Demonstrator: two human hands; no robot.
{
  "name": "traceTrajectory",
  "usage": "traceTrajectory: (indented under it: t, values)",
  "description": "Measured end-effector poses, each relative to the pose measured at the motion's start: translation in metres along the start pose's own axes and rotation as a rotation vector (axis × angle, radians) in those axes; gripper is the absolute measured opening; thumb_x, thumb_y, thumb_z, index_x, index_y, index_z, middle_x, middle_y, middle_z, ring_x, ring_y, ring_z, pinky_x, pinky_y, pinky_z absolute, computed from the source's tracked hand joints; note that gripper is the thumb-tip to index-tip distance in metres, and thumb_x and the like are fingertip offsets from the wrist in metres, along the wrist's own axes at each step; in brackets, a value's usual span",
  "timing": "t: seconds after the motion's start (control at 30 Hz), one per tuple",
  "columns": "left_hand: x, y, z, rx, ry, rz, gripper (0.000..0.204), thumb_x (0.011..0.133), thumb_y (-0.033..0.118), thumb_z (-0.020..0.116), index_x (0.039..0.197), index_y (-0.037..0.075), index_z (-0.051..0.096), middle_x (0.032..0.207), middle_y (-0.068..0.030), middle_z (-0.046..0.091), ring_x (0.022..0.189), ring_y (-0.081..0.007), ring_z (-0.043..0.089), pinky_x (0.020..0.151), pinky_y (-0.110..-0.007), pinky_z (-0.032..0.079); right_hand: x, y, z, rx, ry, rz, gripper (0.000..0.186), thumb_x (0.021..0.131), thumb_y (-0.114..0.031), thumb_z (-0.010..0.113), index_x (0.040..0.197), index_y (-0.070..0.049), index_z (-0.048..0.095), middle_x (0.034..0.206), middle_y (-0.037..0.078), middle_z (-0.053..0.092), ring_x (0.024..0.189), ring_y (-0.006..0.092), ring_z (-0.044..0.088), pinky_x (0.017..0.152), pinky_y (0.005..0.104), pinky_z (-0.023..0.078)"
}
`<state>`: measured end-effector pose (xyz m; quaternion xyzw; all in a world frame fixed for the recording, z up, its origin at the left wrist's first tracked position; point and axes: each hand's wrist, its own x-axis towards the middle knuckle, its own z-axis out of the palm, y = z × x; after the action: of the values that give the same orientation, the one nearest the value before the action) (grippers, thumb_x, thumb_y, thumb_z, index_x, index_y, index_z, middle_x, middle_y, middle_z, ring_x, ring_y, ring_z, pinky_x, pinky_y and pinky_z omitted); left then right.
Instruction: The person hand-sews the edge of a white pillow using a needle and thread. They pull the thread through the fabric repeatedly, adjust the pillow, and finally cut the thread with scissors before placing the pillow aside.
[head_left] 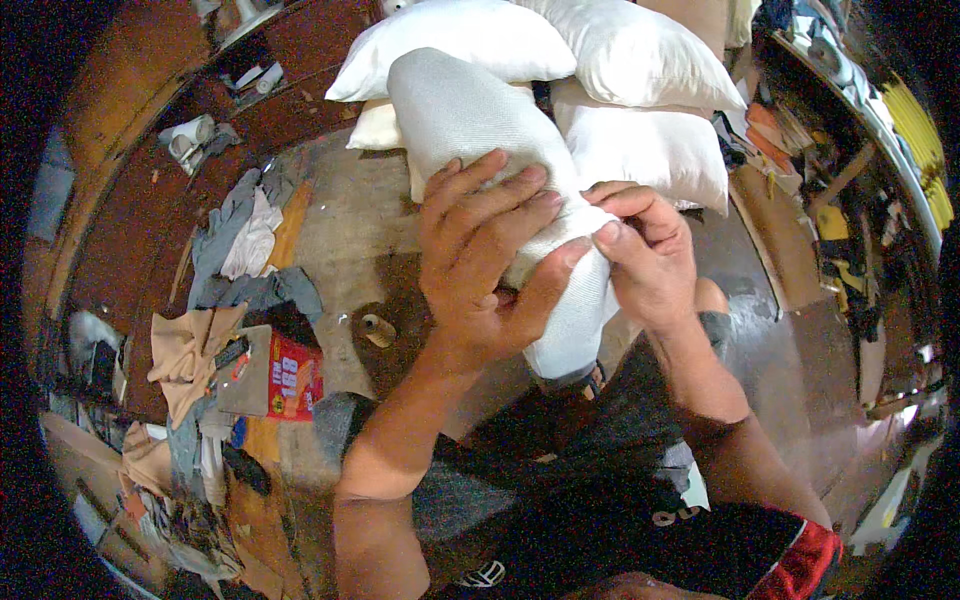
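Observation:
A long, stuffed cushion [465,115] with a finely textured grey-white cover lies lengthwise in front of me, its near end between my legs. My left hand [490,255] rests on its upper side, fingers spread, with the thumb reaching toward the right edge. At that edge, my right hand [650,245] pinches a gathered fold of the cover between thumb and fingers. The fabric bunches up between the two hands. Whether the right fingertips hold anything besides cloth, such as a needle or thread, is too small to tell.
Several white pillows [650,50] are stacked beyond the cushion. Left on the floor are a thread spool [376,330], a red-sided box [295,375], a tan cloth [190,350] and grey cloths [225,235]. Cardboard pieces [780,235] and a yellow ribbed item [915,130] lie right.

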<state>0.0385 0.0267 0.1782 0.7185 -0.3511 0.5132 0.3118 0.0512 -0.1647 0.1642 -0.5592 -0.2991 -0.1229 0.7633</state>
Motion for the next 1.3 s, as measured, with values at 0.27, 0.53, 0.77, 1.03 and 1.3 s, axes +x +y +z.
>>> traceTrajectory:
  t: [0.27, 0.53, 0.77, 1.03, 1.3]
  values:
    - [-0.015, 0.035, 0.03, -0.083, 0.048, -0.043, 0.047, 0.086, 0.026, 0.069, 0.127, 0.006, 0.058, 0.14, -0.0184, 0.052, 0.135, -0.0424, 0.042, 0.112, -0.06, 0.025, 0.096, -0.044, 0.003, -0.567, -0.64, -0.23, 0.06, 0.102, -0.05, 0.041, 0.129, -0.001, 0.064, 0.14, 0.018, 0.057, 0.141, 0.0337, 0.039, 0.117, 0.0445, 0.028]
    - [-0.014, 0.048, 0.044, -0.162, 0.011, -0.099, 0.047, 0.087, 0.025, 0.067, 0.127, 0.002, 0.06, 0.143, -0.0197, 0.05, 0.138, -0.0429, 0.039, 0.113, -0.061, 0.026, 0.211, 0.006, 0.023, -0.782, -0.719, 0.354, 0.066, 0.101, -0.062, 0.036, 0.136, -0.011, 0.06, 0.142, 0.006, 0.058, 0.136, 0.0227, 0.045, 0.115, 0.0339, 0.033]
    - [-0.007, 0.019, 0.032, -0.281, -0.003, -0.007, 0.052, 0.096, 0.043, 0.054, 0.132, 0.005, 0.06, 0.144, -0.0177, 0.051, 0.138, -0.0407, 0.041, 0.115, -0.054, 0.028, 0.222, 0.07, -0.013, -0.407, -0.729, -0.056, 0.052, 0.101, -0.044, 0.045, 0.136, -0.008, 0.059, 0.143, 0.009, 0.056, 0.139, 0.025, 0.043, 0.117, 0.0358, 0.028]
    - [-0.03, -0.077, 0.029, -0.303, 0.127, -0.472, 0.064, 0.101, 0.046, 0.046, 0.153, 0.008, 0.035, 0.161, -0.0227, 0.023, 0.149, -0.0404, 0.021, 0.121, -0.047, 0.016, 0.123, 0.043, 0.011, -0.293, -0.444, 0.154, 0.053, 0.103, -0.031, 0.04, 0.148, -0.003, 0.041, 0.159, 0.016, 0.032, 0.15, 0.0265, 0.024, 0.122, 0.0381, 0.017]
    - [-0.035, -0.132, -0.038, -0.863, 0.4, -0.993, 0.062, 0.101, 0.056, 0.042, 0.133, 0.005, 0.055, 0.131, -0.0166, 0.054, 0.122, -0.0267, 0.052, 0.105, -0.04, 0.04, -0.015, 0.135, 0.014, -0.496, -0.331, 0.078, 0.062, 0.104, -0.035, 0.039, 0.156, -0.003, 0.026, 0.164, 0.019, 0.017, 0.153, 0.0294, 0.016, 0.123, 0.0403, 0.012]
